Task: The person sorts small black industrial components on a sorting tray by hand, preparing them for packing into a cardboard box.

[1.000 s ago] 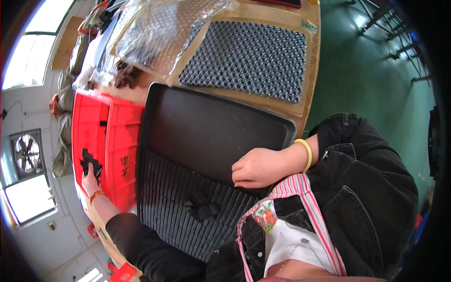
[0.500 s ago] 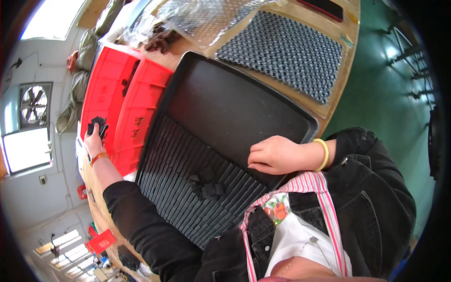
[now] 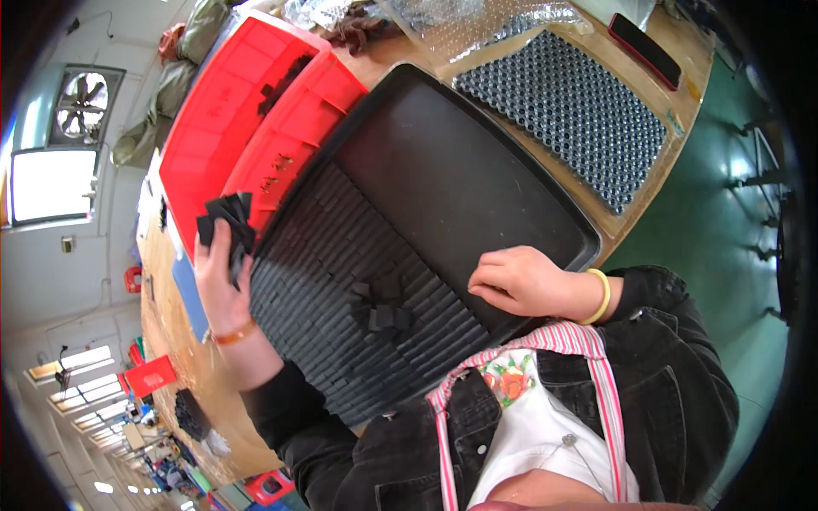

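Several flat black rectangular pieces point(image 3: 228, 217) are bunched in my left hand point(image 3: 223, 285), which is closed on them beside the near end of the red bin point(image 3: 294, 153). My right hand point(image 3: 515, 281) hovers or rests over the right part of the black tray point(image 3: 426, 162), its fingers curled together; whether anything is in them is hidden. Closely set rows of black strips point(image 3: 341, 247) cover the left and near part of the tray. On top of those rows lies a small loose heap of black pieces point(image 3: 383, 307).
Beyond the tray lies a sheet of round dark metallic parts point(image 3: 571, 115), with bubble wrap point(image 3: 477, 25) behind it. A red-edged phone point(image 3: 645, 51) lies at the far right of the wooden table point(image 3: 618, 226). More black pieces point(image 3: 281, 85) are inside the red bin.
My left hand has come out of the red bin toward me and the tray, bringing the black pieces. My right hand has hardly moved over the tray. The whole view has shifted.
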Available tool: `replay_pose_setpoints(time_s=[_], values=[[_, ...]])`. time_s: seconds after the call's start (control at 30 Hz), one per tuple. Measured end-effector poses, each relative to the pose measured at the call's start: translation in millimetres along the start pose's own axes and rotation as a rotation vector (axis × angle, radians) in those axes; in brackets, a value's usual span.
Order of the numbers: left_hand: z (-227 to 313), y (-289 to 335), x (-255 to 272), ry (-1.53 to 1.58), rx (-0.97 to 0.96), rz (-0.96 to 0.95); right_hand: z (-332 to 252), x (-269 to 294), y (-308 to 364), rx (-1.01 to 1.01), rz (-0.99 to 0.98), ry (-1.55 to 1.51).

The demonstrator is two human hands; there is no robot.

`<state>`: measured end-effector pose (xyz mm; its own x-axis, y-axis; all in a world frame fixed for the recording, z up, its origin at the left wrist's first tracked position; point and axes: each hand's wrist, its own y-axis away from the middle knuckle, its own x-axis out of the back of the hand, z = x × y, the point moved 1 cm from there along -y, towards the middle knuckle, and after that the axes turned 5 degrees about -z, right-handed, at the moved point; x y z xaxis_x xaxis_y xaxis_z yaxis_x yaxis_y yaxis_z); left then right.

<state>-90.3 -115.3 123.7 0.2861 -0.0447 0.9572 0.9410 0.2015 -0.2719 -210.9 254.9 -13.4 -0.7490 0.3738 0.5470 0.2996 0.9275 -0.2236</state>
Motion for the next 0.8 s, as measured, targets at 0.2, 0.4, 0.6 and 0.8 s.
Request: replay_pose_setpoints(time_s=[0.2,0.4,0.6,0.8], values=[[67,82,-64,1.208,0.711,0.209,-3,-1,-4,0.025,-0.010,0.011],[88,98,-82,0.837,0.674,0.096,-4,0,0,0.034,0.018,-0.005],[87,107,-75,0.885,0.566,-0.101,-9,64,27,-0.030,0.374,-0.018],[90,115,-61,0.698,0.562,0.038,74,169,82,-0.493,0.754,0.647]])
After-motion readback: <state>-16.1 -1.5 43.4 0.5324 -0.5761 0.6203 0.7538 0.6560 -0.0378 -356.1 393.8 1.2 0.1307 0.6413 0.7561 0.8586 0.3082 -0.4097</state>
